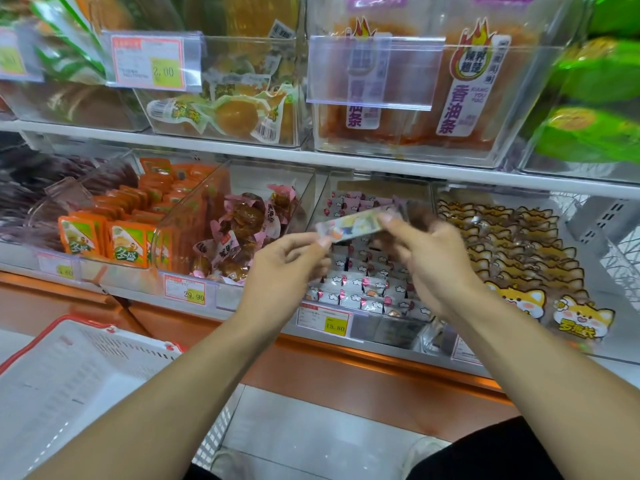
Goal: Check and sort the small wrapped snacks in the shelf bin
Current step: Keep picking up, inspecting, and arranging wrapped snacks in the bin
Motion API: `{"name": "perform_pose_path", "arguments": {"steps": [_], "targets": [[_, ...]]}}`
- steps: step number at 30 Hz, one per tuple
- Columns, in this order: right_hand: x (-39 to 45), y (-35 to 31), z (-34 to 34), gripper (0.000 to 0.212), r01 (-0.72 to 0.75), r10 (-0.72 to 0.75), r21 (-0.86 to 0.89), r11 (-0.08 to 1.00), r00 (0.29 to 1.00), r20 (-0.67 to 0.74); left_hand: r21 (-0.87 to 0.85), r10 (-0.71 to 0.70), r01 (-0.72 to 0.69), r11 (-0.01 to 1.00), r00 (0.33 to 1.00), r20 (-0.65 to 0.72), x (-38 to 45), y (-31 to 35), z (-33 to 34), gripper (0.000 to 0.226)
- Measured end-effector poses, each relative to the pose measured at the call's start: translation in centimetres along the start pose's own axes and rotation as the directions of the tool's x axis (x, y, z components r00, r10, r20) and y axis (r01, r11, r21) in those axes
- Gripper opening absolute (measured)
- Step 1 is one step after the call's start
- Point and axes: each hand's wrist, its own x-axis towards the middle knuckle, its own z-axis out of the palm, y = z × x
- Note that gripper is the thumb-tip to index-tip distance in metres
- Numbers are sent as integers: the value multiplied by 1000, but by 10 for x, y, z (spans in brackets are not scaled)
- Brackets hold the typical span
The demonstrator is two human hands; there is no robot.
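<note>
Head view: one small, long, clear-wrapped snack bar with a pale printed label (356, 224) is held up in front of the clear plastic shelf bin (375, 188) that holds the white wrapped snacks with cloud and red marks (367, 284). The left hand (287, 268) pinches its left end between thumb and curled fingers; the right hand (429, 261) pinches its right end the same way, and neither hand holds anything else. The bar is blurred, so its print cannot be read.

Its long axis runs nearly level, left to right across the view, the right end tilted slightly higher and a little farther toward the shelf. A broad face seems to be turned toward the camera.

By my judgement the sorting is at an early or middle stage: this piece is under inspection, while many packets lie in loose rows in the bin below, apparently unchecked. A white slotted plastic basket with a red rim (79, 372) sits at lower left, and I can see no snacks in it.
</note>
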Motion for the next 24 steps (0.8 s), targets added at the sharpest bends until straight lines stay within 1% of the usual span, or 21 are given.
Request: {"name": "perform_pose_path", "arguments": {"steps": [1, 2, 3, 4, 5, 7, 8, 9, 10, 11, 12, 15, 20, 24], "targets": [[4, -2, 0, 28, 70, -77, -75, 995, 993, -93, 95, 41, -39, 995, 999, -19, 2, -1, 4, 18], [9, -2, -1, 21, 132, -163, -187, 974, 974, -160, 217, 93, -86, 972, 995, -22, 5, -3, 8, 16], [12, -2, -2, 19, 182, -242, -294, 939, 952, -185, 347, 145, -136, 928, 989, -1, 7, -5, 12, 18], [14, -1, -4, 20, 221, -303, -377, 900, 937, -174, 480, 183, -180, 859, 982, 41, 9, -8, 17, 23], [16, 1, -4, 22, 248, -340, -438, 864, 929, -144, 608, 205, -223, 762, 974, 100, 10, -11, 21, 28], [19, 5, -4, 24, 273, -371, -530, 803, 925, -84, 805, 187, -290, 517, 956, 225, 14, -16, 30, 40], [20, 8, -4, 25, 282, -376, -564, 776, 925, -54, 864, 146, -303, 402, 953, 266, 15, -19, 35, 48], [22, 9, -3, 26, 295, -380, -585, 755, 925, -23, 901, 99, -305, 310, 952, 288, 17, -21, 38, 54], [23, 10, -2, 28, 308, -383, -597, 740, 924, 2, 923, 61, -301, 241, 954, 295, 18, -23, 42, 59], [24, 11, -1, 28, 320, -390, -609, 726, 921, 18, 936, 41, -295, 192, 955, 293, 20, -24, 44, 62], [25, 11, -1, 29, 331, -400, -621, 711, 916, 30, 944, 34, -287, 164, 958, 285, 22, -24, 46, 64], [30, 12, 0, 29, 350, -419, -636, 688, 907, 45, 955, 23, -266, 131, 964, 265, 28, -21, 49, 68], [33, 13, 0, 29, 367, -430, -644, 671, 900, 65, 955, -42, -262, 137, 962, 269, 37, -22, 51, 73], [34, 12, 0, 27, 382, -438, -608, 696, 897, 61, 953, -48, -270, 136, 959, 278, 38, -28, 51, 75]]}}
